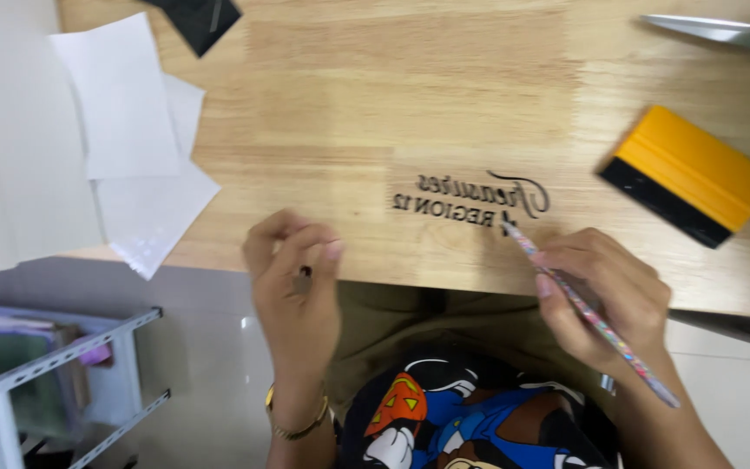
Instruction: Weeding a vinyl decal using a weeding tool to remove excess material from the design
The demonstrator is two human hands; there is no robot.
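Observation:
My right hand (605, 295) grips a thin, multicoloured patterned pick tool (596, 320) like a pen. Its metal tip touches the lower edge of a clear sheet with black mirrored lettering (470, 198) that lies flat on the wooden table (375, 95). My left hand (292, 278) is at the table's near edge, left of the lettering, with its fingers curled together; a tiny dark scrap seems pinched between fingertips. A gold bracelet is on my left wrist.
A yellow squeegee with a black edge (687, 174) lies at the right. Scissor blades (726, 33) show at the top right. White paper sheets (128, 139) overlap at the left, a black piece (197, 19) at the top. A white shelf rack (45, 365) stands below left.

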